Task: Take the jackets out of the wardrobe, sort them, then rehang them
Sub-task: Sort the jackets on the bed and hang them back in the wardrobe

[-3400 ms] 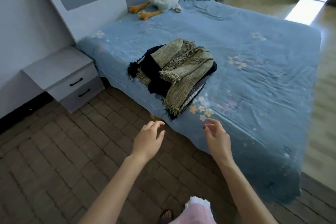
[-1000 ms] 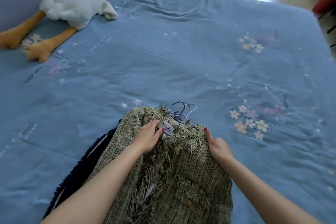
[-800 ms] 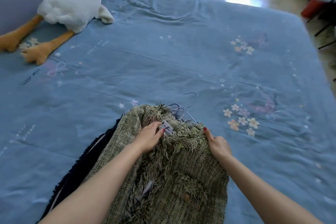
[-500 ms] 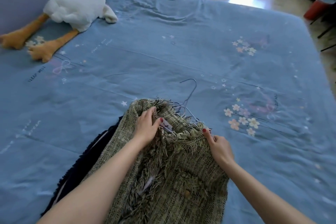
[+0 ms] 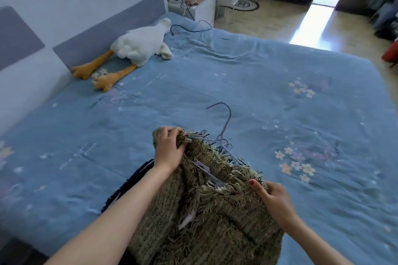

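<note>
So the green fringed tweed jacket (image 5: 215,211) is lying at the near edge of the bed (image 5: 258,84), on top of a dark navy jacket (image 5: 129,183) that only peeks out on the left side. Left hand (image 5: 170,150) is bunched around the far shoulder of the green one, fingers curled into the fabric. Right hand (image 5: 273,198) pinches the fringed edge at the other shoulder, thumb on top. A lilac wire hanger (image 5: 224,122) is still in the neckline, hook sticking out toward the middle of the bed.

My take on doing this bit well: keep hold of both shoulders and lift evenly, so the hanger stays seated and doesn't slide out one side. That fringe looks like it'd snag on the wire, so go slow rather than yank. I'd also peel it clear of the navy one underneath before moving it, because there seem to be more hanger hooks tangled at the collar.
</note>
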